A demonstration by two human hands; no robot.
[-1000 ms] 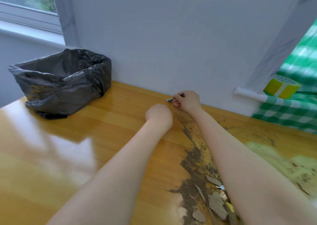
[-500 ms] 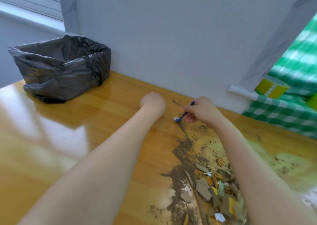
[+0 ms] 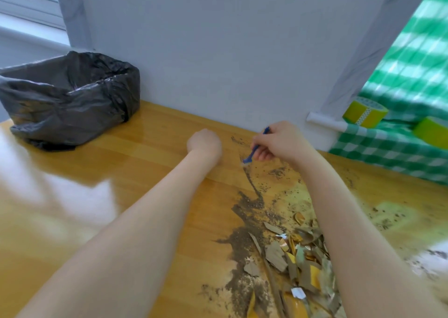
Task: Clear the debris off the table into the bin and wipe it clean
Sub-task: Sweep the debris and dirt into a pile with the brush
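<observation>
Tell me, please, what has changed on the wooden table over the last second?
The right hand, gripping the small blue-handled brush, drew back from the wall edge toward the person, dragging its tip along the line of dark dirt. The left hand stayed fisted on the wooden table. The black-lined bin and the scrap pile look unmoved.

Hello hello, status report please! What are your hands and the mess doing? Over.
Right hand gripping small blue brush, tip at the dirt. Left hand fisted on table. Debris pile not cleared. Bin far left, path open.
</observation>
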